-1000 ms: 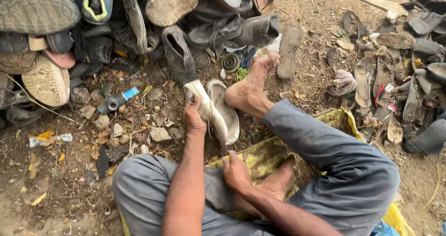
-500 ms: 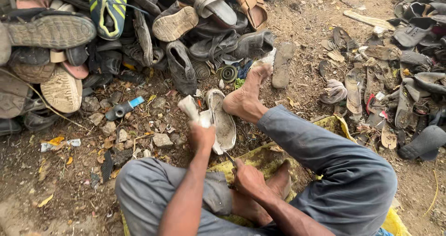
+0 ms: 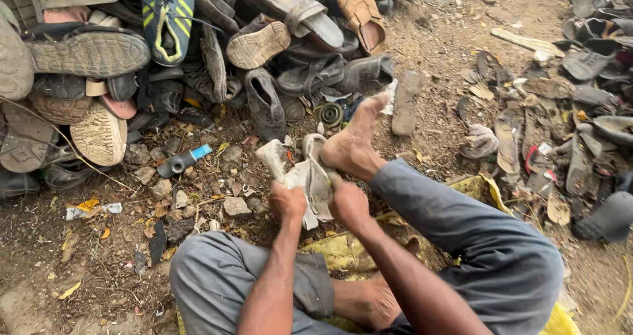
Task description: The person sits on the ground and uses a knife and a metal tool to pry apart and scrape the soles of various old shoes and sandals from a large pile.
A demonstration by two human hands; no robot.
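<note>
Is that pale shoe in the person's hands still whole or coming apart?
Coming apart: the pale shoe splits into separate flaps between the left hand and right hand.

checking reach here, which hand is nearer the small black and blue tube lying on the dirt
Left. The left hand grips the pale worn shoe, right of and below the tube. The right hand holds the shoe's other side, farther away.

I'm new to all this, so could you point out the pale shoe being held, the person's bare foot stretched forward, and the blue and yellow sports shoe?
pale shoe (image 3: 310, 177), head view, its worn middle.
bare foot (image 3: 353, 147), head view, its instep.
blue and yellow sports shoe (image 3: 166, 15), head view, its sole.
</note>
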